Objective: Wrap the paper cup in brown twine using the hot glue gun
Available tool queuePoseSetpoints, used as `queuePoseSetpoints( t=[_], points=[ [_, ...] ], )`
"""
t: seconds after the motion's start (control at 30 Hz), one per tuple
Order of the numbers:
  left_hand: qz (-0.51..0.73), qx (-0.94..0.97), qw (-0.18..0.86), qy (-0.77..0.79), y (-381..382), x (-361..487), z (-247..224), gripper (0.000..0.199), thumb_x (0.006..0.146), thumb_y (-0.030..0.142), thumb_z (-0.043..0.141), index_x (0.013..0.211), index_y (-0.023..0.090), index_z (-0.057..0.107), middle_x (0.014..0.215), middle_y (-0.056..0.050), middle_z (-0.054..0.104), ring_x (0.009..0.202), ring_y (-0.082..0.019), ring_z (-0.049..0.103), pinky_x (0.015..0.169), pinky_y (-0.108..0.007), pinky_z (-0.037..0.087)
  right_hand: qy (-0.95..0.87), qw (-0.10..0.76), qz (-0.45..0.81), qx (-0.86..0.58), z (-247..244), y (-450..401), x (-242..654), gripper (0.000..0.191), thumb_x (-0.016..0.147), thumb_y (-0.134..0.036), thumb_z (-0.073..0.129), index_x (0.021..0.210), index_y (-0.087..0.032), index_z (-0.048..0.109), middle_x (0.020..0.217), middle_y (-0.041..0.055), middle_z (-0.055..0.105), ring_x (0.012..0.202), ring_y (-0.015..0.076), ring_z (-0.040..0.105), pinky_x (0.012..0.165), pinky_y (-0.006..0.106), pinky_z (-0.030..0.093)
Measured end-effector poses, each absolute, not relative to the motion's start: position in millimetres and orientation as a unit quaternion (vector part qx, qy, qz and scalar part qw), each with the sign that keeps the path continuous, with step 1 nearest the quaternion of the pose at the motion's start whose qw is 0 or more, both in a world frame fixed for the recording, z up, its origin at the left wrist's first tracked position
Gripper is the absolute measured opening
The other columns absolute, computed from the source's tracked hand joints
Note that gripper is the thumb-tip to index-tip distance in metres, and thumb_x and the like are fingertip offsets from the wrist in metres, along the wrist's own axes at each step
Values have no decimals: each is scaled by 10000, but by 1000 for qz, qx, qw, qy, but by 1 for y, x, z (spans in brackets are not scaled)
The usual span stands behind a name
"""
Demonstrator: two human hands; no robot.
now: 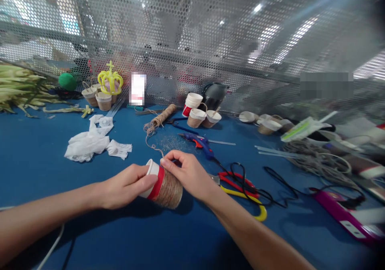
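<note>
A paper cup (170,190), white at the rim with a red band, is wrapped in brown twine over its lower part. It lies tilted above the blue table, its rim toward the left. My left hand (128,186) is closed around the rim end, thumb on the near side. At the edge of the wrapped part, my right hand (186,172) pinches the loose twine (154,146) between thumb and finger. That strand runs back to a twine roll (164,115) lying behind the cup.
A blue glue gun (200,143), red and yellow-handled scissors (240,186) and black cables lie right of centre. Crumpled white cloth (87,144) is at left. Small twine-covered cups (197,117) stand behind. A purple power strip (339,214) lies at right, before a perforated metal screen (168,33).
</note>
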State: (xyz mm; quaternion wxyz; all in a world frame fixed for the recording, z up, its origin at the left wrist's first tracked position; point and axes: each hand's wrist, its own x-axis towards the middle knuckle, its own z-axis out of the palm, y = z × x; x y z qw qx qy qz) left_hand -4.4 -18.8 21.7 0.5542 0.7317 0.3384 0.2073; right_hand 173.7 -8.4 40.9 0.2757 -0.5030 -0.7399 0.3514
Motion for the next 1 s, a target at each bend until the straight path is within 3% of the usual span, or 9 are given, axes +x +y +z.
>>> queuePoseSetpoints(
  t=[0.17,0.3,0.47,0.67,0.87,1.0],
  points=[
    [252,626,659,332,-18,0,19,280,810,371,415,789,122,543,677,12,510,598,-102,409,590,-213,345,-712,266,402,-510,35,1,179,207,800,-300,494,696,-141,578,682,17,583,665,134,525,641,264,400],
    [343,449,738,370,-12,7,18,252,731,370,521,753,122,564,629,10,526,546,-96,445,513,-197,348,-677,289,416,-534,30,11,187,340,864,-367,357,867,-99,565,812,92,605,731,152,568,637,284,445],
    [421,384,717,402,-7,9,15,249,757,338,500,813,113,589,665,-8,566,571,-104,487,535,-204,375,-700,282,427,-497,38,3,189,379,846,-448,385,1013,-132,512,956,97,591,829,160,577,715,308,467],
    [373,559,648,358,-10,1,11,294,799,356,471,885,112,611,717,-12,601,659,-122,480,638,-222,372,-727,214,468,-455,41,-11,184,430,808,-440,474,1134,-162,451,1032,99,594,865,197,592,731,354,484],
    [394,518,672,353,-7,1,6,259,782,334,497,878,112,591,779,-28,594,701,-138,495,688,-249,380,-758,333,310,-468,20,-20,188,524,720,-410,605,1155,-186,420,1158,110,511,1050,238,500,894,414,399],
    [415,434,717,353,-4,5,-1,260,755,355,525,809,102,559,704,-14,555,621,-118,468,585,-226,365,-797,318,229,-459,10,-22,185,508,682,-362,658,1109,-210,429,1125,92,496,1049,235,478,909,419,380]
  ],
)
